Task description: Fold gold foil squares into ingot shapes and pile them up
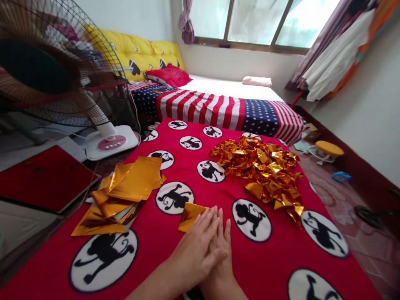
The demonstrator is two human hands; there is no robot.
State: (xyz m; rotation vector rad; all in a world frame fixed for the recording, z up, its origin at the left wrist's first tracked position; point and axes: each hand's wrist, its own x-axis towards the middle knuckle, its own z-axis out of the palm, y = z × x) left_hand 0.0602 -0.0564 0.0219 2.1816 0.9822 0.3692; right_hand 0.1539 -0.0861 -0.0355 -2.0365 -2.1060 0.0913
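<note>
Near the front middle of the red cloth, my left hand (195, 246) and my right hand (222, 252) lie against each other, fingers stretched out and pointing away from me. The fingers of my left hand cover the right part of a small gold foil sheet (189, 214). Whether any of the sheet lies between my palms is hidden. To the left is a loose stack of flat gold foil sheets (136, 177), some showing a pale back. Over on the right, a heap of folded gold foil pieces (259, 160) spreads across the cloth.
The red cloth (215, 193) has black monkey figures in white circles. A standing fan (111, 139) is at the left beside a dark red board (43, 179). Behind is a bed with a striped, starred cover (200, 104). A yellow stool (329, 148) stands right.
</note>
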